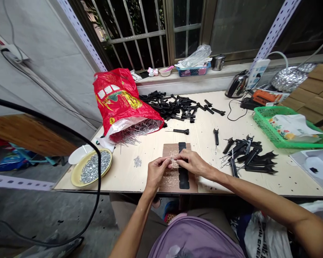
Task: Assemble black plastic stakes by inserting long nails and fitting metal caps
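Over a brown board [168,184] at the table's front edge, my left hand [157,171] and my right hand [191,163] meet with fingertips pinched. Between them is a thin, silvery metal piece [172,159], partly hidden by the fingers. A strip of black pads [184,182] runs along the board's right side, beside pale crumbs. Just beyond the board lies a black-handled piece [181,131] with a thin metal rod. To the left is a little heap of small metal parts [137,161]. Right of my right hand lie several black handles with metal rods [258,167].
A red bag [118,96] spills thin metal rods [134,129]. Behind it is a pile of black handles [174,106]. A yellow bowl [76,181] of small metal parts stands left. At right are a green basket [277,141] and a kettle [237,86]; a black cable [99,168] loops at left.
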The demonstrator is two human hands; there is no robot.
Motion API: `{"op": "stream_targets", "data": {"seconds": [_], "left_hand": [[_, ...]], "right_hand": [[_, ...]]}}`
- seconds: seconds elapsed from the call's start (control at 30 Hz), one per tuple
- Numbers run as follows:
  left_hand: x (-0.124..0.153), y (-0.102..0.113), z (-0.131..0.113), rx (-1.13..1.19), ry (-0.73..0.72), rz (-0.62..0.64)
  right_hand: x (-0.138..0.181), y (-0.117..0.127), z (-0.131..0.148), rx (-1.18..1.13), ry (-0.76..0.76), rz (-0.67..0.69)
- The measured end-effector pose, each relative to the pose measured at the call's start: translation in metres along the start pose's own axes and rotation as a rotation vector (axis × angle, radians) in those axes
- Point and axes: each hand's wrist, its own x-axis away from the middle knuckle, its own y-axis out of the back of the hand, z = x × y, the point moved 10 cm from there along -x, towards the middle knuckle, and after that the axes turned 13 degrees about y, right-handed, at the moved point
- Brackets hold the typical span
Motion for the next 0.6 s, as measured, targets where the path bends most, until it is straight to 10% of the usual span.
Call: {"op": "stream_targets", "data": {"seconds": [0.4, 0.6], "left_hand": [[-0.01, -0.004, 0.029, -0.162, 0.075, -0.073], [-0.007, 0.003, 0.024, -0.315, -0.095, -0.214]], "right_hand": [[0.012, 0.039, -0.081, 0.5, -0.025, 0.078], [0.038, -0.007, -0.042, 0.363, 0.39, 0.353]]}}
